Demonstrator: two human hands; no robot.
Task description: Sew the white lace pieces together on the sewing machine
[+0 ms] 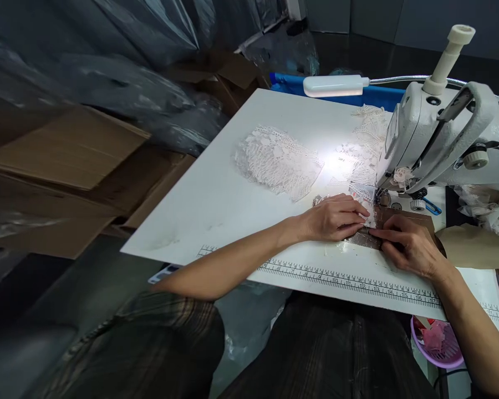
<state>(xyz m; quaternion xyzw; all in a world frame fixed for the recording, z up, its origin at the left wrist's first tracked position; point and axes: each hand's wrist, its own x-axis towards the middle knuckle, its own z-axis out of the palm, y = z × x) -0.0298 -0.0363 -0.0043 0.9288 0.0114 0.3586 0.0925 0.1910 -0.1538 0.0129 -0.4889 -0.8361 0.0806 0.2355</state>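
My left hand [336,218] rests on white lace fabric [368,213] just left of the sewing machine's needle area, its fingers bent together and pressed on the cloth. On the right, my right hand [411,244] has its index finger reaching to the lace's near edge, close to the left fingertips, over a brown plate [413,221]. Its fingers are partly spread; whether they pinch the fabric is hard to tell. The white sewing machine [432,136] stands over the cloth. A larger white lace piece [278,160] lies on the white table [216,205].
A lamp [336,86] hangs behind the lace. Printed rulers run along the table's front edge. Tan paper [474,246] and a blue clip [432,206] lie at the right. A purple basket [444,354] is below. Cardboard boxes [66,149] stand at the left.
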